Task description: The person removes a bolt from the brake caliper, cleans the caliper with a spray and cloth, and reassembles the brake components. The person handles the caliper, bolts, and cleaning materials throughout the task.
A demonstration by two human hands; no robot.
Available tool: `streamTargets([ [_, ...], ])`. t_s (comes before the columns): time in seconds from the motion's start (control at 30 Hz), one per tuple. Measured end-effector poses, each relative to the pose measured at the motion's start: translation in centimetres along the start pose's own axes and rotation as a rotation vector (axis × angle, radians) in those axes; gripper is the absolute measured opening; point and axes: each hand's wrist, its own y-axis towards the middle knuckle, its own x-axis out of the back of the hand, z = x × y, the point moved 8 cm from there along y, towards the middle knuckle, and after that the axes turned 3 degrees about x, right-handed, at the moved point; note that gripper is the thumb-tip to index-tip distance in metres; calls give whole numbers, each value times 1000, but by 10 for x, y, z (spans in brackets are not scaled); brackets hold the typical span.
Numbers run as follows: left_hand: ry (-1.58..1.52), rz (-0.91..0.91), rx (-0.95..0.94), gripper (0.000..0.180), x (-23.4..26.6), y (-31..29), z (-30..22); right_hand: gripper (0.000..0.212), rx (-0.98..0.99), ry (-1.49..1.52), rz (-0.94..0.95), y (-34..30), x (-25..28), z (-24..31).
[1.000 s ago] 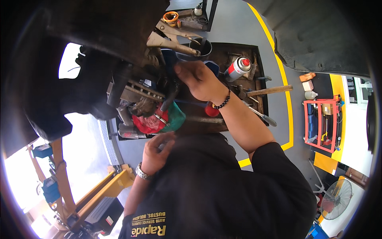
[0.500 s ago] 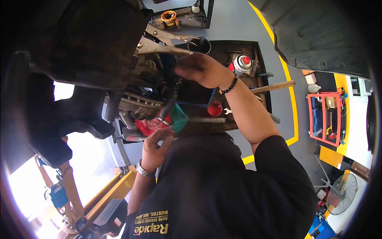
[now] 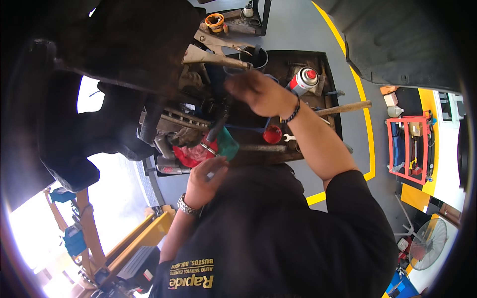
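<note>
My left hand (image 3: 203,181) is low in front of the wheel assembly, thumb and fingers curled toward each other in a loose pinch. Its fingertips are at the end of a thin shiny metal rod (image 3: 208,148); anything held between them is too small to make out. My right hand (image 3: 266,97) reaches in from the right, its fingers dark and smeared. Beside those fingers, a black hose-like piece (image 3: 217,130) runs down toward the rod. A ribbed brake disc (image 3: 186,120) lies left of it. Above the right hand, locking pliers (image 3: 213,55) jut from the assembly.
Behind the hands stands a dark tool tray (image 3: 298,55) with a spray can (image 3: 304,79), hammer (image 3: 343,108), red round cap (image 3: 272,134), wrench (image 3: 289,137) and black cup (image 3: 253,58). Red (image 3: 191,154) and green cloths (image 3: 227,144) lie under the rod. A dark wheel-arch liner (image 3: 114,49) overhangs the left.
The whole view has shifted slightly, so things appear a little further right. My right fingers have moved a little; my left hand stays near the rod's end.
</note>
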Motion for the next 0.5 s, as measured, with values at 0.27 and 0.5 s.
streamTargets([
  [0.27,11,44,-35,28,-11,4,0,72,-291,248,86,-1,-7,-24],
  [0.5,22,-13,-51,29,2,6,-4,70,-319,338,191,7,17,-39],
])
